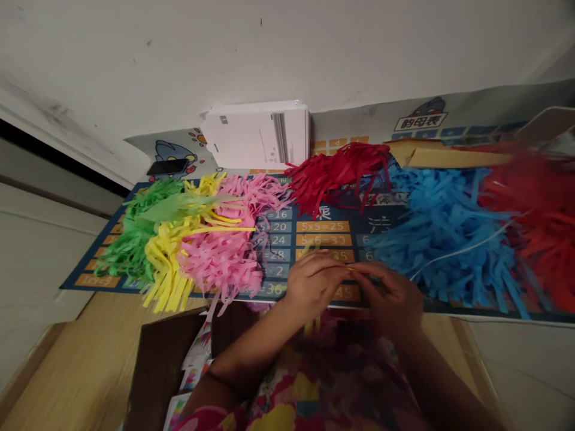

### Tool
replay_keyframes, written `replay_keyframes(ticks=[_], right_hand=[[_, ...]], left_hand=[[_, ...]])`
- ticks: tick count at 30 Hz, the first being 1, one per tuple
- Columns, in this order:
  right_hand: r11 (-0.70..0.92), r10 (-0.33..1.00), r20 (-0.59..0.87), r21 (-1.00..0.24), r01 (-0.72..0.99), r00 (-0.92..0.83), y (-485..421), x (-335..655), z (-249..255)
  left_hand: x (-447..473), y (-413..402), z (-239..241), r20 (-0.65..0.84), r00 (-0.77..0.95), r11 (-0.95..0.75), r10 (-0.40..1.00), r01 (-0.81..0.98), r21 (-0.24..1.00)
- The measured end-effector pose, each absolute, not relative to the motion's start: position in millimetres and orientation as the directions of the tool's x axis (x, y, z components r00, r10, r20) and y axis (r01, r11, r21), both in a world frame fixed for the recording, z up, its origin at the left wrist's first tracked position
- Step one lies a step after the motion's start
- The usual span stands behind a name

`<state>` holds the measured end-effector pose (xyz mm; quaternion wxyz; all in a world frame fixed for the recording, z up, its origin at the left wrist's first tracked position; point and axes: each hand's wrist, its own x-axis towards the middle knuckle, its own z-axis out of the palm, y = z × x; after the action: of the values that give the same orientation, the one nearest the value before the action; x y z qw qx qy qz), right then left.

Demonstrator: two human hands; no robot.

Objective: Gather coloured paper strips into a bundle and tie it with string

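Observation:
My left hand (314, 280) is closed near the table's front edge, with yellow paper strips (311, 327) showing below it and faintly above it. My right hand (393, 293) is pinched, its fingertips meeting those of my left hand at a small yellowish twisted end (350, 269). A thin white string (462, 248) runs from beside my right hand over the blue fringed paper bundle (440, 227). To the left of my hands lie pink (222, 257), yellow (173, 263) and green (135, 233) fringed paper bundles.
Dark red fringe (341, 170) lies at the back, brighter red fringe (534, 215) at the right. A white box (263, 137) leans on the wall beside a dark phone (168, 167). Folded yellow paper (453, 157) is behind the blue fringe. Below stands an open brown carton (157, 365).

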<state>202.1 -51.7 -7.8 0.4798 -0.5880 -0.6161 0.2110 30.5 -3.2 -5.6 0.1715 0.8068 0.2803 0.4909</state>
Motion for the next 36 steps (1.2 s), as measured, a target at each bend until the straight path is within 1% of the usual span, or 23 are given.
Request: replay_keyframes(ticks=[4, 7, 14, 17, 20, 21, 22, 23, 24, 25, 26, 27, 28, 30, 33, 36], right_hand=[[0.257, 0.915, 0.384, -0.788, 0.559, 0.121, -48.7, 202.4, -6.0], [0.286, 0.901, 0.416, -0.783, 0.553, 0.122, -45.0, 203.8, -7.7], [0.238, 0.920, 0.368, -0.796, 0.556, 0.132, -34.8, 201.5, -17.2], [0.272, 0.917, 0.389, -0.774, 0.571, 0.090, -35.7, 193.6, -16.7], [0.349, 0.894, 0.447, -0.702, 0.620, 0.003, -34.5, 209.2, -10.9], [0.334, 0.881, 0.471, -0.667, 0.667, 0.030, -32.8, 225.8, -7.2], [0.270, 0.862, 0.494, -0.631, 0.727, 0.109, -30.4, 249.0, -2.2], [0.163, 0.825, 0.519, -0.599, 0.784, 0.225, -27.1, 278.1, 4.1], [-0.001, 0.745, 0.540, -0.585, 0.811, 0.391, -22.6, 311.7, 11.3], [-0.173, 0.650, 0.541, -0.579, 0.797, 0.533, -16.2, 347.5, 19.0], [-0.252, 0.603, 0.537, -0.573, 0.780, 0.590, -7.3, 383.1, 26.3], [-0.295, 0.583, 0.536, -0.561, 0.774, 0.611, 4.3, 416.0, 32.5], [-0.319, 0.602, 0.518, -0.542, 0.777, 0.608, 18.4, 444.4, 37.1], [-0.325, 0.696, 0.446, -0.503, 0.801, 0.562, 50.6, 483.4, 40.6], [-0.323, 0.780, 0.353, -0.479, 0.816, 0.516, 93.1, 500.5, 34.9], [-0.323, 0.792, 0.331, -0.486, 0.812, 0.513, 112.9, 496.2, 27.9]], left_hand=[[32.5, -0.3, -8.2, 0.685, 0.372, -0.780, 0.626, 0.287, 0.556], [33.9, 2.3, -8.3, 0.669, 0.370, -0.765, 0.644, 0.305, 0.568], [33.8, 12.0, -9.5, 0.633, 0.401, -0.749, 0.662, 0.338, 0.569], [34.7, 13.2, -9.8, 0.575, 0.427, -0.716, 0.698, 0.382, 0.585], [31.5, 13.1, -7.3, 0.497, 0.496, -0.698, 0.712, 0.421, 0.580], [28.9, 13.8, -5.8, 0.487, 0.505, -0.695, 0.713, 0.417, 0.586], [25.7, 14.8, -4.0, 0.478, 0.503, -0.685, 0.721, 0.408, 0.604], [22.4, 16.1, -2.0, 0.473, 0.488, -0.669, 0.734, 0.400, 0.626], [19.5, 17.4, 0.2, 0.464, 0.469, -0.647, 0.752, 0.390, 0.655], [17.3, 18.4, 2.3, 0.447, 0.455, -0.621, 0.770, 0.377, 0.687], [16.3, 18.9, 4.2, 0.426, 0.446, -0.595, 0.787, 0.363, 0.717], [16.6, 18.7, 5.7, 0.402, 0.443, -0.567, 0.801, 0.348, 0.747], [18.3, 17.8, 6.8, 0.380, 0.444, -0.543, 0.812, 0.333, 0.771], [24.4, 14.2, 7.8, 0.359, 0.439, -0.515, 0.824, 0.312, 0.798], [33.8, 6.8, 8.4, 0.347, 0.397, -0.483, 0.850, 0.324, 0.813], [35.1, 2.3, 9.9, 0.311, 0.325, -0.416, 0.893, 0.334, 0.846]])
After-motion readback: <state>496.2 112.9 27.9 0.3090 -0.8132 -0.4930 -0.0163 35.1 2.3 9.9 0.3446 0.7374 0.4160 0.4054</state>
